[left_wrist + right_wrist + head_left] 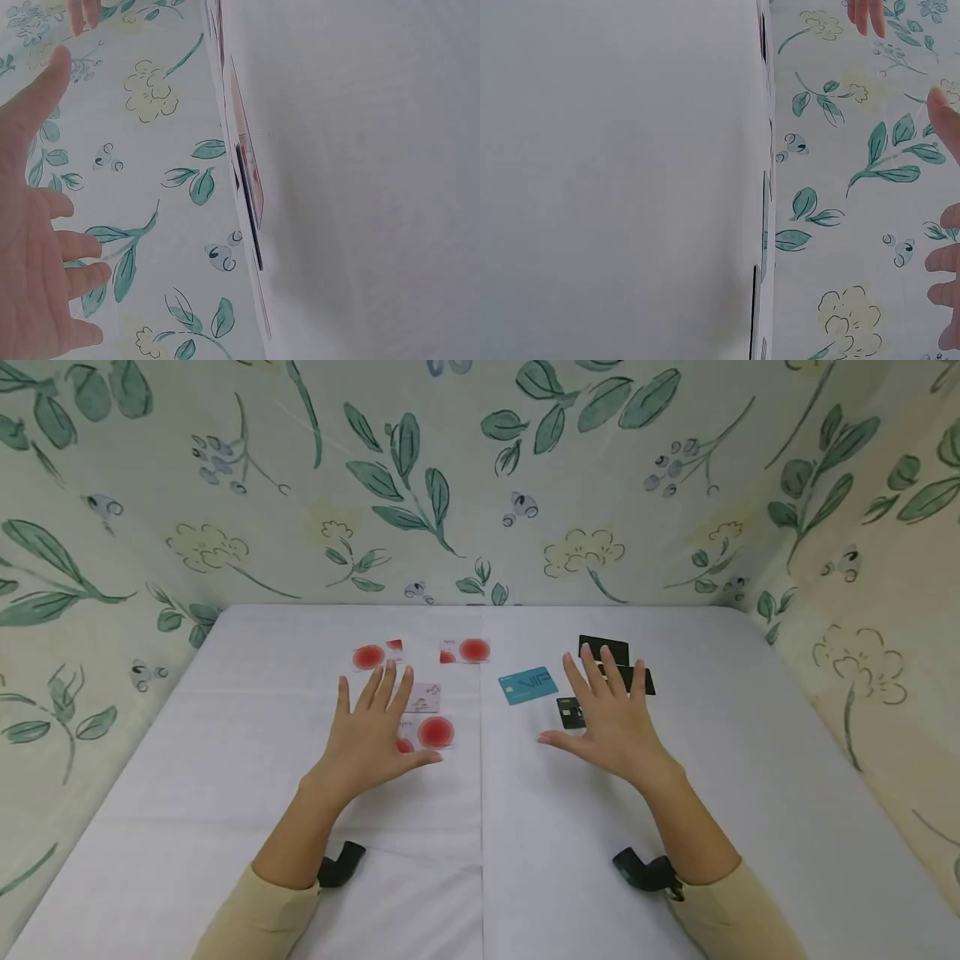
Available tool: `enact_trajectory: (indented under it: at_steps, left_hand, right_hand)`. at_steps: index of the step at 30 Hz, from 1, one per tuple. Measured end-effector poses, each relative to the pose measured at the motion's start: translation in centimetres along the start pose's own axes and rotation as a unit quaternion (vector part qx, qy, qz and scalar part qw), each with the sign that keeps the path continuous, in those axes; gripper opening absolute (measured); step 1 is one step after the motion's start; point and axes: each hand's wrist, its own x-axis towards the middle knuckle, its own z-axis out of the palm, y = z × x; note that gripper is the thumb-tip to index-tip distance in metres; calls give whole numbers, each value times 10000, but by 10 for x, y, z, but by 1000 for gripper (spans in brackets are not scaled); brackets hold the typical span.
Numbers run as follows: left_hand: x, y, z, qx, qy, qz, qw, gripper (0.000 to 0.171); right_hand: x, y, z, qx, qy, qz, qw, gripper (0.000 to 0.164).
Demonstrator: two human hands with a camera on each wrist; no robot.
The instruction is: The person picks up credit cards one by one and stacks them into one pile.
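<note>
From my remote seat, I see both hands raised over the white-covered table, palms down with fingers straight and spread. My left hand (372, 737) holds nothing; its thumb points inward, and the left wrist view shows it above the tabletop, apart from the cards. In the head view it partly covers a pink card (426, 697) and, nearer me, a card with a large red circle (435, 732). Past its fingertips lie an upper-left red-circle card (369, 656) and an upper-right red-circle card (474, 650).

My right hand (618, 731), equally wide open and holding nothing, hovers on the other side. Its fingers cross in front of a far black card (618, 652) and a second black card (650, 682) just below that one. By its thumb side I have a black chip card (570, 713), partly hidden, and a blue VIP card (528, 685) lying tilted towards the middle.
</note>
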Motion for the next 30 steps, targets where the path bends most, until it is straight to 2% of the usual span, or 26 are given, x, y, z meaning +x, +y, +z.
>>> enact_trajectory:
  at_steps: [11, 18, 24, 30]
  left_hand:
    - [-4, -4, -2, -194, -41, -93, 9998, 111]
    - [-5, -11, -4, -258, -25, -175, 9995, 112]
    - [-5, -13, -2, -320, 8, -163, 9994, 115]
    - [-6, -16, -2, -535, -179, -307, 9979, 114]
  right_hand:
    - [12, -22, 0, 247, -247, -91, 9993, 108]
    - [23, -32, 5, 398, -142, -243, 9988, 107]
    - [30, -40, 10, 577, -242, -265, 9977, 106]
    - [36, -50, 14, 833, -312, -322, 9955, 103]
